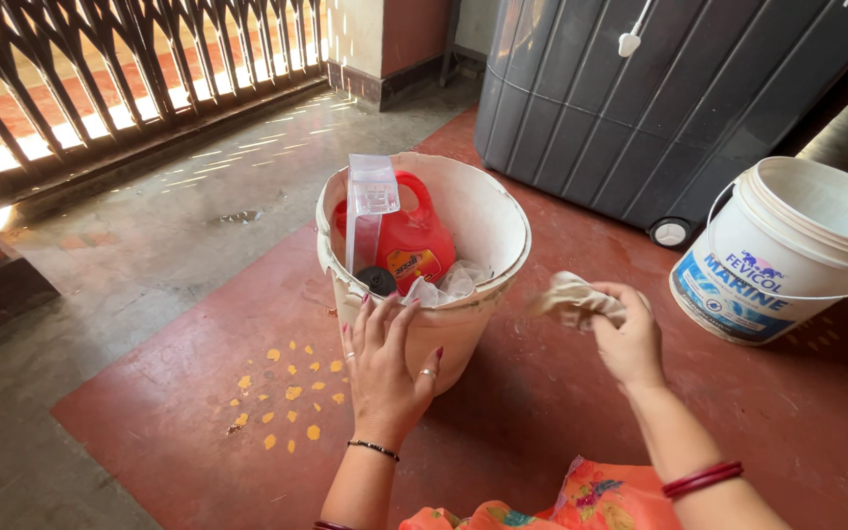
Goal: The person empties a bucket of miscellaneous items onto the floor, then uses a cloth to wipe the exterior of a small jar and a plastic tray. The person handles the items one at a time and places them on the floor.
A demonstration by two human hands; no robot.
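Head view shows us crouched over a worn cream bucket [463, 324] at the frame's centre. Our left hand [383, 365] lies flat against its near wall, fingers spread, steadying it. Our right hand [628, 342] sits at three o'clock of the bucket, its grip pinching a crumpled beige cloth [573, 300] just beside the rim. Inside stand a red jug [406, 240], a clear plastic jug [369, 211] and some crinkled plastic wrap [449, 285]. A white lidded pail [787, 250] rests on the red floor [542, 412] further off at three o'clock. To wipe well, we judge the left palm should brace firmly while the cloth meets the rim flat
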